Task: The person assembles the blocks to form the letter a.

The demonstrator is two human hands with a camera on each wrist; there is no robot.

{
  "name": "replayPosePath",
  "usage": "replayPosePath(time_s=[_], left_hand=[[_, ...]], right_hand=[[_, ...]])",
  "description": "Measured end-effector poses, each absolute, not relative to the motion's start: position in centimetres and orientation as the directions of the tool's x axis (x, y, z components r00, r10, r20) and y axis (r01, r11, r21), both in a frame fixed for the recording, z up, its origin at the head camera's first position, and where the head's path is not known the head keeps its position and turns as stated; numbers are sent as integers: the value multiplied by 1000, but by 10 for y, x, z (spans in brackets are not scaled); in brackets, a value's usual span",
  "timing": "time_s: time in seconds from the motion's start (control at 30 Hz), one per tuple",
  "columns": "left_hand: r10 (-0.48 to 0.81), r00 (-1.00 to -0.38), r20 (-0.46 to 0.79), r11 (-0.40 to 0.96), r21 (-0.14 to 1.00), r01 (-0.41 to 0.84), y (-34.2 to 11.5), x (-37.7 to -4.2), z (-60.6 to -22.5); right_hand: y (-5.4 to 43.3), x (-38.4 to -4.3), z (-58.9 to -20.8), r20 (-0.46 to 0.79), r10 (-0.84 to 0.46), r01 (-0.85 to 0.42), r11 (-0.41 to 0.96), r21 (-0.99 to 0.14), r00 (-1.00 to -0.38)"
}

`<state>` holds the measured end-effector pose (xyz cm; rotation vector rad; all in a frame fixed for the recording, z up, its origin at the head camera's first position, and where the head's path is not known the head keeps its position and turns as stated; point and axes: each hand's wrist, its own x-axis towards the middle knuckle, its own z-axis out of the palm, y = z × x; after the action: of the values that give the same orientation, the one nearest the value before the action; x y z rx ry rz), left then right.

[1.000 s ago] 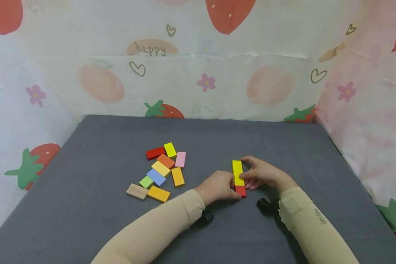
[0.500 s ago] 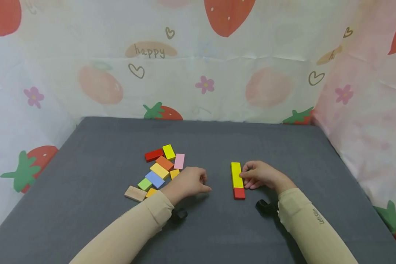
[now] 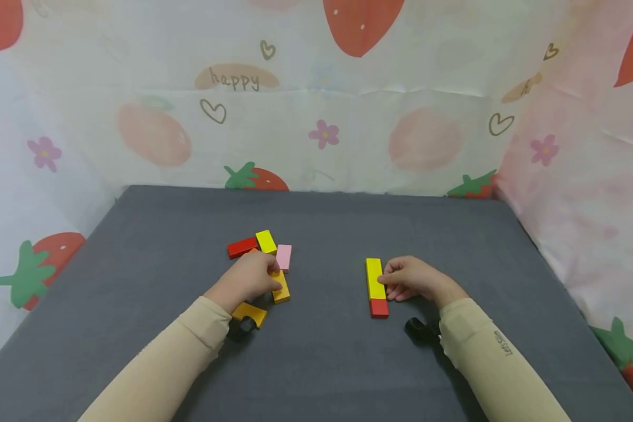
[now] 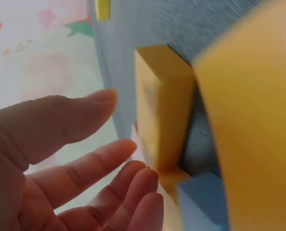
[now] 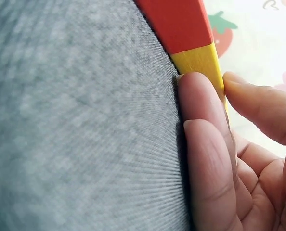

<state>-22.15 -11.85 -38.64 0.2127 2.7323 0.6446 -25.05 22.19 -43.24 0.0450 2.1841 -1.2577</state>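
Observation:
My left hand [image 3: 249,280] is over the loose wooden blocks, its thumb and fingers apart with nothing between them. An orange-yellow block [image 4: 172,106] lies just beyond its fingertips in the left wrist view, and a blue block [image 4: 203,202] is below. The hand hides several blocks from the head view. My right hand [image 3: 419,280] touches the right side of a bright yellow block [image 3: 374,276], its thumb on the top edge and straight fingers along the side. A red block [image 3: 379,308] sits flush with the yellow one's near end.
Beyond my left hand lie a red block [image 3: 241,247], a yellow block [image 3: 266,241] and a pink block [image 3: 283,258]. Another orange-yellow block [image 3: 253,315] lies by my left wrist. A strawberry-print cloth [image 3: 348,88] stands behind the grey table [image 3: 327,375].
My left hand has let go of the yellow and red row and moved left to the loose blocks. My right hand has stayed at the yellow block.

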Motion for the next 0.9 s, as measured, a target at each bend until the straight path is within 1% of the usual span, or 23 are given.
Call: replayPosePath(time_s=[0.07, 0.27, 0.63, 0.9], left_hand=[[208, -931, -300, 887, 459, 51, -121, -223, -388], [195, -929, -316, 889, 456, 32, -122, -225, -391], [199, -933, -301, 901, 430, 54, -117, -227, -398], [217, -934, -283, 927, 361, 106, -116, -226, -398]], right_hand=[[222, -251, -432, -521, -262, 319, 547, -774, -812], [222, -251, -433, -522, -266, 315, 553, -771, -810], [221, -250, -431, -529, -253, 318, 569, -758, -810], [221, -250, -431, -529, -264, 316, 564, -763, -806]])
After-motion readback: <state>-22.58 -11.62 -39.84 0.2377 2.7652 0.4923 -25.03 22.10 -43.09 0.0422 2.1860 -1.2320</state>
